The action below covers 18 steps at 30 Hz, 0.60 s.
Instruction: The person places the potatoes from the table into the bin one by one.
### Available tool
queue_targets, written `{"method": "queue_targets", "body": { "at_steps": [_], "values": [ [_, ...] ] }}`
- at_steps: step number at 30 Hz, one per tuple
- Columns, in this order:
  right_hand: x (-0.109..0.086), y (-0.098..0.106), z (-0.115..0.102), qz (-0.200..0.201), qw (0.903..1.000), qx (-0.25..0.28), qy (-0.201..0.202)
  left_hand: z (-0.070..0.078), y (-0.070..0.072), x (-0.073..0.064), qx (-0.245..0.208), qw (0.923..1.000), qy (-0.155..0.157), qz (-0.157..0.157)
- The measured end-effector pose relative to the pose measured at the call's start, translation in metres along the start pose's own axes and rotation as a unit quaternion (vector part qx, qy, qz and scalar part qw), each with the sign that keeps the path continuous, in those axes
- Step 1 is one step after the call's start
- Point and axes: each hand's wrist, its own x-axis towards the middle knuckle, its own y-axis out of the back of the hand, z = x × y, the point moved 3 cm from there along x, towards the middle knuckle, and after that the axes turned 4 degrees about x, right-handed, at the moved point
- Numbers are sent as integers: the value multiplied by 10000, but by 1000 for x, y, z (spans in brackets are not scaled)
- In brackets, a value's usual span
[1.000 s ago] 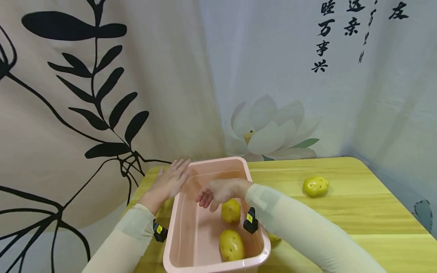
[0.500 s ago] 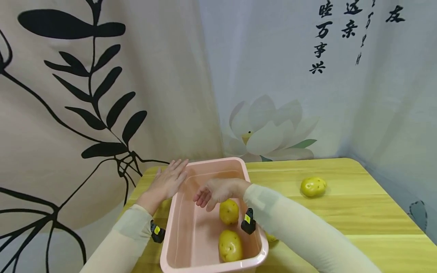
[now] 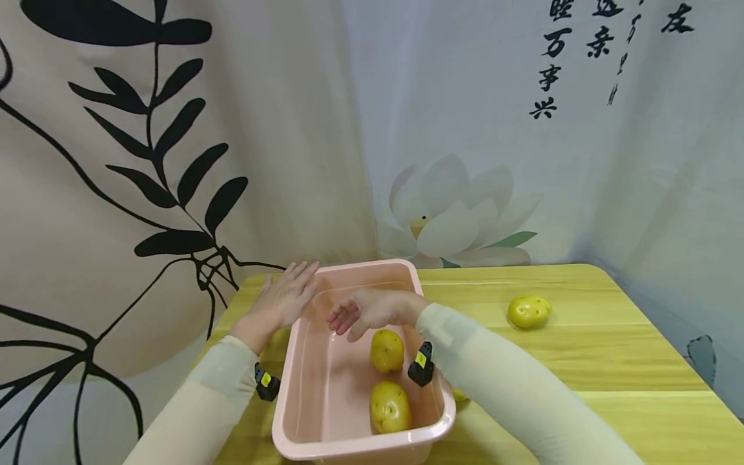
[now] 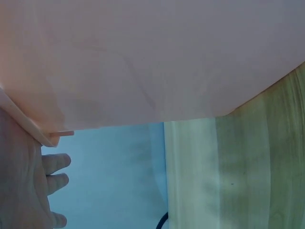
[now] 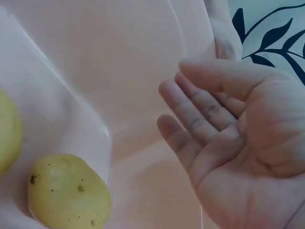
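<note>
A pink plastic basin [image 3: 343, 445] stands on the table with two potatoes inside, a farther potato [image 3: 387, 351] and a nearer potato [image 3: 390, 407]. My left hand [image 3: 283, 302] rests on the basin's left rim near the far corner, fingers extended. In the left wrist view, the fingers [image 4: 56, 163] reach past the rim along the basin's outer wall [image 4: 157, 62]. Over the inside of the basin hovers my right hand [image 3: 374, 310], holding nothing, its fingers loosely bent. The right wrist view shows its palm [image 5: 238, 157] apart from the potato [image 5: 69, 191] on the basin floor.
Another potato [image 3: 529, 312] lies on the yellow wood-grain table [image 3: 581, 361] to the right. Beside the basin's right wall, a further potato [image 3: 458, 394] is mostly hidden by the right sleeve. A printed curtain [image 3: 290, 129] hangs behind the table.
The head view has tilted slightly downward, so the scene sits a little higher. Both hands keep practically the same places at the basin, and the potatoes have not moved.
</note>
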Motion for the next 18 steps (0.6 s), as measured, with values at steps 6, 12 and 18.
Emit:
{"method": "queue_targets", "body": {
  "at_steps": [6,12,18],
  "values": [
    [-2,0,-5,-38,9995,252,161,0,0,-1,104,9999,57,-58],
    [-4,2,-11,6,9989,375,282,0,1,-2,127,9999,29,-40],
    [-8,6,-15,35,9982,487,350,1,1,2,157,9999,-25,-26]
  ]
}}
